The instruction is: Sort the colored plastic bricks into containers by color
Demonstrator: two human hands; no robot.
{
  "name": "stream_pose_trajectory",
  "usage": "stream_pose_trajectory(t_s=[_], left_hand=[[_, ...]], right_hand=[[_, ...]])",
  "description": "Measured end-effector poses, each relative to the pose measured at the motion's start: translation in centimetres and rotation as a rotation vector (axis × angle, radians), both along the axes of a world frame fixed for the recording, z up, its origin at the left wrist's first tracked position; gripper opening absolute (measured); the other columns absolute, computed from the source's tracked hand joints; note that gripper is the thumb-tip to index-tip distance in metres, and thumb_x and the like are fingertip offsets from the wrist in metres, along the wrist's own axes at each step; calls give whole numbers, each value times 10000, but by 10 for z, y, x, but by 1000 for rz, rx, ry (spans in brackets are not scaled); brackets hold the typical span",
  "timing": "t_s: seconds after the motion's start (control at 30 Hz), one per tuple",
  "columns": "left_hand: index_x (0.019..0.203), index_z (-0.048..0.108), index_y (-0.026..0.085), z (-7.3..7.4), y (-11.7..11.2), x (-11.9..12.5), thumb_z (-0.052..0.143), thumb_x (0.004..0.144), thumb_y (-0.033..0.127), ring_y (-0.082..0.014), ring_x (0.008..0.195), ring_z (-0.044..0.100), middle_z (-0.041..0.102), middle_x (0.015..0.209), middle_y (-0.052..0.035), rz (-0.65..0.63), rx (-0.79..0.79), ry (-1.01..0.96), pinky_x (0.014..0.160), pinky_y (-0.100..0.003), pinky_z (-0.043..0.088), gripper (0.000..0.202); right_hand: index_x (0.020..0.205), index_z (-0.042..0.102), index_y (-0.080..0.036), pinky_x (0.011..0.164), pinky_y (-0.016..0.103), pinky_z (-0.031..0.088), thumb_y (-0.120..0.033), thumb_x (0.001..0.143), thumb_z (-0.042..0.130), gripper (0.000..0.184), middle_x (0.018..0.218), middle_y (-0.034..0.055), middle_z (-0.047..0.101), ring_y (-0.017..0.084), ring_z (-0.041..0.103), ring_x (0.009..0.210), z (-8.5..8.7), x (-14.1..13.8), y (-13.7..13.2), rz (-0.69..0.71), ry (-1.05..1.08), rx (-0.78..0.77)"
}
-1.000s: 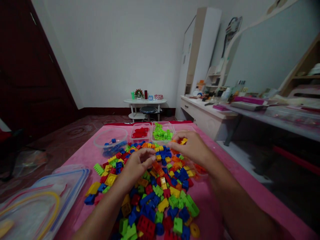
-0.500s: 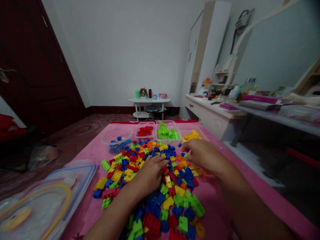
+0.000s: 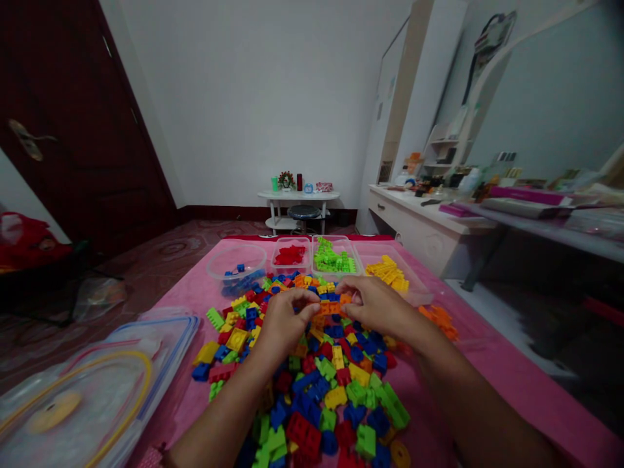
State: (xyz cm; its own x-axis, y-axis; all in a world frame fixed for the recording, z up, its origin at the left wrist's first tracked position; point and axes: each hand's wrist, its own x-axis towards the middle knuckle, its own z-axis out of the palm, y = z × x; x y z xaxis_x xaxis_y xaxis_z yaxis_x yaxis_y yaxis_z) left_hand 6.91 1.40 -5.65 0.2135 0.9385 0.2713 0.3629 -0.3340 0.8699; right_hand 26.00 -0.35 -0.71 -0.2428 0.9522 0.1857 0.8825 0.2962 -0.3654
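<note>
My left hand (image 3: 287, 317) is closed in a pinch, its thumb and fingertips on the left end of an orange toy brick (image 3: 329, 308). Across from it, my right hand (image 3: 375, 304) has thumb and fingers closed around orange plastic at the brick's right end; I cannot tell whether that is the same brick or a second one touching it. Both hands are over a heap of mixed building bricks (image 3: 316, 383) in red, blue, green, yellow and orange. The heap covers the middle of a pink tabletop (image 3: 180, 292).
Along the far edge stand clear containers: a round one (image 3: 212, 268) with blue bricks, then boxes with red bricks (image 3: 291, 255), green bricks (image 3: 334, 257) and yellow bricks (image 3: 389, 272). Orange bricks (image 3: 441, 322) lie in another at right. Clear lids (image 3: 166, 331) are stacked at left.
My hands have come together over the heap, now with orange brick between them. My left hand has risen off the bricks. The view has turned slightly left.
</note>
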Motion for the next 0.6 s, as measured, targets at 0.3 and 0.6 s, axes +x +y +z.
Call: stream_pose_trajectory(t_s=[0.3, 0.6], left_hand=[[743, 642, 132, 5, 3, -2, 763, 576, 388, -129, 610, 603, 660, 692, -15, -3, -221, -456, 625, -254, 516, 329], [775, 651, 131, 12, -5, 3, 793, 543, 361, -126, 632, 619, 677, 703, -21, -4, -236, -399, 595, -204, 487, 356]], right_hand=[[993, 672, -188, 495, 199, 318, -235, 724, 568, 292, 657, -26, 583, 100, 481, 557, -4, -5, 0, 164, 299, -79], [842, 708, -214, 602, 221, 367, -374, 733, 634, 207, 767, -5, 680, 142, 590, 704, -4, -7, -1, 143, 197, -1]])
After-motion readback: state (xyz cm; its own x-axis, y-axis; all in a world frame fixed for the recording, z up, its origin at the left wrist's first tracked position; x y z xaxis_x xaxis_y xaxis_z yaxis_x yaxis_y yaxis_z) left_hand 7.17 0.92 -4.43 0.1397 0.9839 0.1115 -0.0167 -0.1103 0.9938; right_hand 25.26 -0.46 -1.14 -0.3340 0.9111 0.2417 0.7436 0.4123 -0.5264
